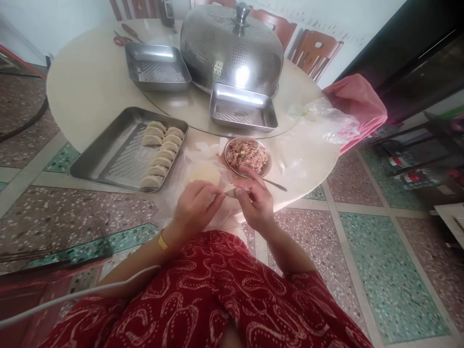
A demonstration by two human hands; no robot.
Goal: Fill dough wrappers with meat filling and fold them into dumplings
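Observation:
Between my two hands, near the table's front edge, is a pale dumpling [231,191], mostly covered by the fingers. My left hand [197,203] pinches its left end. On the other end, my right hand [256,198] closes with thumb and bent fingers. Just behind the left hand lies a stack of round dumpling wrappers [205,173] on clear plastic. A bowl of minced meat filling [248,154] stands behind the right hand, with a spoon handle [276,185] sticking out beside it. To the left, a metal tray [119,150] holds several folded dumplings [161,157] along its right side.
Two more metal trays [157,86] [242,123] stand farther back, before a large perforated steel dome cover [232,53]. Red-handled scissors [121,40] lie at the back left. A clear plastic bag [331,121] and pink cloth [358,104] are at the right edge.

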